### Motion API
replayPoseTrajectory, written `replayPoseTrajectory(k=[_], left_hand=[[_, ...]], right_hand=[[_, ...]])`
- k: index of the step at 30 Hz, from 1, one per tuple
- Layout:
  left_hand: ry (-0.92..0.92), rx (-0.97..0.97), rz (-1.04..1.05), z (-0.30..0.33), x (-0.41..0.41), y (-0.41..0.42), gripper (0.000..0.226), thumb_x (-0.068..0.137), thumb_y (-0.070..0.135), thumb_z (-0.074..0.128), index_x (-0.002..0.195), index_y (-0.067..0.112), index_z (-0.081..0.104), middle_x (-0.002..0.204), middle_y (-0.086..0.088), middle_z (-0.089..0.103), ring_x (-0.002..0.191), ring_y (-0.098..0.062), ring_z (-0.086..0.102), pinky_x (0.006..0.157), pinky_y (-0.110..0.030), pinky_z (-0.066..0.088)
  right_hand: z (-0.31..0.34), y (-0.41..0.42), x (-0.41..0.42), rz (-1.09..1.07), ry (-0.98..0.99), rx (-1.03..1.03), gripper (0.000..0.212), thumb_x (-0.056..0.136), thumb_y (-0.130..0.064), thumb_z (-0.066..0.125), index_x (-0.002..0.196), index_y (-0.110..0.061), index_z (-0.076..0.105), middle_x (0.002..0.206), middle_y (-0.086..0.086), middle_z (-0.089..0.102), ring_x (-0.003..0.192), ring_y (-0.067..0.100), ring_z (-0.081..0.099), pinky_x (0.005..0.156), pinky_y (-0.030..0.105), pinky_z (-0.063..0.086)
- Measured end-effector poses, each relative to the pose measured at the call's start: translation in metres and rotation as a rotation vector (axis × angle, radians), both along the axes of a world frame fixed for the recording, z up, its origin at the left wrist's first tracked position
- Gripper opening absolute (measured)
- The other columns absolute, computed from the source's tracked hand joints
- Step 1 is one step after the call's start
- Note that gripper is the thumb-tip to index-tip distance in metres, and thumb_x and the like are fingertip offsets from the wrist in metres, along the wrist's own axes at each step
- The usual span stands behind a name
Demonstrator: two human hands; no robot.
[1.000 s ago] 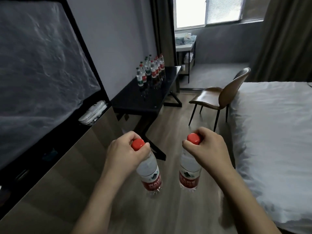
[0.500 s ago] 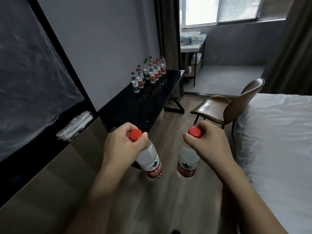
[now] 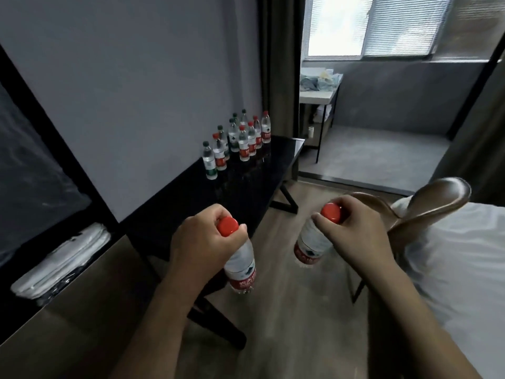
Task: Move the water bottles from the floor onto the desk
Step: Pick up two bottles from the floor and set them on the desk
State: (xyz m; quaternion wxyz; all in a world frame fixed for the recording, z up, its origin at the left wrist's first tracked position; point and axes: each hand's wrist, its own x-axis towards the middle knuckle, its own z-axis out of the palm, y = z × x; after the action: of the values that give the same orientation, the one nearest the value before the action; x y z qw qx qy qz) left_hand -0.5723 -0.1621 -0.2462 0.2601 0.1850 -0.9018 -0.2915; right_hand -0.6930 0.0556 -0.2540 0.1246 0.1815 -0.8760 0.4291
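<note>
My left hand (image 3: 199,242) grips a red-capped water bottle (image 3: 241,265) by its neck, and the bottle hangs above the wooden floor beside the near corner of the black desk (image 3: 240,192). My right hand (image 3: 355,236) holds a second red-capped bottle (image 3: 310,242) the same way, over the floor between desk and chair. Several bottles with red and green caps (image 3: 240,140) stand in a cluster at the desk's far end against the wall.
A brown chair (image 3: 426,212) stands right of the desk, close to my right hand. A white bed (image 3: 461,269) fills the right side. A low cabinet (image 3: 68,310) with white folded items (image 3: 62,261) runs along the left. A raised grey platform (image 3: 377,154) lies beyond the desk.
The view has come closer to the desk, which now looms larger. Both hands keep their grip on the bottles and carry them forward, spreading a little apart.
</note>
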Motion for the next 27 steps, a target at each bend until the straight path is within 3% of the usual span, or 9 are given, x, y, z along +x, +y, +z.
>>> replayPoseTrajectory(k=[4, 9, 13, 16, 18, 21, 27], left_hand=[[-0.001, -0.027, -0.002, 0.003, -0.059, -0.030, 0.024, 0.078, 0.049, 0.070, 0.071, 0.031, 0.055, 0.057, 0.010, 0.057, 0.062, -0.002, 0.059, 0.052, -0.019, 0.038], [-0.023, 0.053, 0.032, -0.011, -0.107, -0.071, 0.023, 0.078, 0.047, 0.072, 0.071, 0.030, 0.058, 0.060, 0.009, 0.059, 0.059, -0.004, 0.060, 0.051, -0.020, 0.042], [-0.114, 0.064, 0.065, -0.033, -0.150, -0.092, 0.025, 0.078, 0.046, 0.072, 0.068, 0.029, 0.057, 0.061, 0.011, 0.060, 0.056, -0.004, 0.059, 0.051, -0.020, 0.042], [-0.173, 0.053, 0.109, -0.046, -0.191, -0.110, 0.026, 0.078, 0.047, 0.073, 0.068, 0.029, 0.057, 0.064, 0.017, 0.061, 0.057, -0.002, 0.059, 0.051, -0.020, 0.041], [-0.184, 0.041, 0.140, -0.047, -0.220, -0.124, 0.026, 0.078, 0.049, 0.072, 0.068, 0.030, 0.057, 0.068, 0.021, 0.062, 0.061, 0.002, 0.059, 0.051, -0.019, 0.040], [-0.199, 0.005, 0.199, -0.040, -0.269, -0.145, 0.026, 0.078, 0.054, 0.071, 0.073, 0.032, 0.057, 0.063, 0.014, 0.062, 0.063, 0.001, 0.060, 0.051, -0.019, 0.042], [-0.208, -0.115, 0.242, -0.041, -0.357, -0.178, 0.028, 0.081, 0.062, 0.063, 0.081, 0.036, 0.052, 0.061, 0.013, 0.058, 0.054, 0.000, 0.056, 0.050, -0.021, 0.043]], right_hand=[[0.004, -0.034, -0.061, -0.011, 0.022, -0.014, 0.020, 0.075, -0.040, 0.074, 0.082, -0.027, 0.061, 0.074, -0.014, 0.062, 0.072, 0.002, 0.056, 0.060, 0.025, 0.044], [-0.009, -0.083, -0.125, 0.033, -0.049, 0.035, 0.017, 0.073, -0.038, 0.072, 0.074, -0.025, 0.062, 0.068, -0.011, 0.062, 0.068, 0.004, 0.057, 0.059, 0.028, 0.047], [-0.033, -0.118, -0.174, 0.117, -0.115, 0.037, 0.018, 0.072, -0.040, 0.074, 0.069, -0.028, 0.061, 0.063, -0.013, 0.061, 0.067, -0.002, 0.058, 0.049, 0.012, 0.036], [-0.044, -0.143, -0.221, 0.193, -0.138, 0.031, 0.019, 0.073, -0.041, 0.074, 0.067, -0.032, 0.059, 0.061, -0.015, 0.059, 0.072, -0.009, 0.056, 0.049, 0.011, 0.038], [-0.046, -0.161, -0.256, 0.231, -0.140, 0.033, 0.021, 0.074, -0.043, 0.074, 0.067, -0.032, 0.057, 0.061, -0.014, 0.058, 0.069, -0.006, 0.056, 0.050, 0.012, 0.033], [-0.042, -0.191, -0.313, 0.261, -0.141, 0.005, 0.020, 0.075, -0.045, 0.073, 0.074, -0.031, 0.059, 0.067, -0.014, 0.061, 0.065, 0.000, 0.057, 0.057, 0.021, 0.042], [-0.051, -0.233, -0.410, 0.263, -0.153, -0.035, 0.024, 0.077, -0.048, 0.072, 0.088, -0.031, 0.060, 0.077, -0.015, 0.061, 0.073, 0.001, 0.058, 0.061, 0.021, 0.045]])
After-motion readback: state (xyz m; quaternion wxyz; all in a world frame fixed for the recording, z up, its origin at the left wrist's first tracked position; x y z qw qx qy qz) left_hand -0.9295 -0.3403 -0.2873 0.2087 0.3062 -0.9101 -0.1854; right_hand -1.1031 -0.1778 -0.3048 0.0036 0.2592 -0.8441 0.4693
